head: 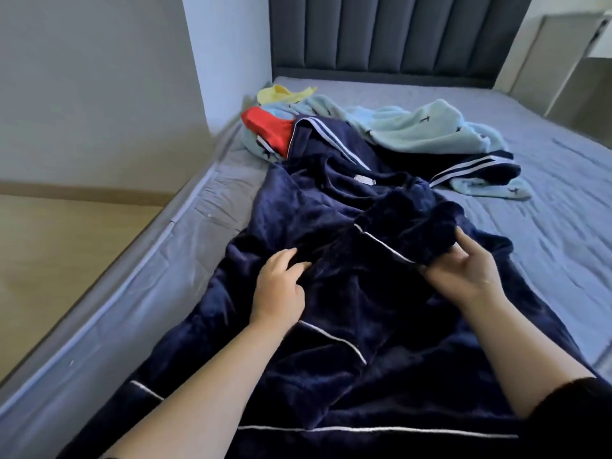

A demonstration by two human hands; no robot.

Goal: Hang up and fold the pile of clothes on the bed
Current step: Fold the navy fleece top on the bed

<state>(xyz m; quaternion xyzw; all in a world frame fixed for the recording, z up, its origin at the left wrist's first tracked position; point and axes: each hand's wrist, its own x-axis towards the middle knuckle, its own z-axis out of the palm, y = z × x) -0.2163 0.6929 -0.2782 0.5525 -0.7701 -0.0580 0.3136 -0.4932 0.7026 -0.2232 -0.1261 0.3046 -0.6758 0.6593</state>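
A large navy fleece robe [308,207] with white piping lies spread lengthwise on the bed, its collar toward the headboard. My left hand [280,288] sits on the robe's middle, fingers curled into a fold of the fabric. My right hand [463,270] grips a bunched, piped edge of the robe and lifts it slightly. Behind the robe lies the pile: a light blue patterned garment [424,127], a red piece [271,127], a yellow piece [281,94] and a navy item with white stripes [477,167].
The bed [546,200] has a grey-blue sheet and a dark padded headboard [390,34]. A wall corner [195,61] and wooden floor [59,246] lie to the left. White furniture [569,61] stands at the back right.
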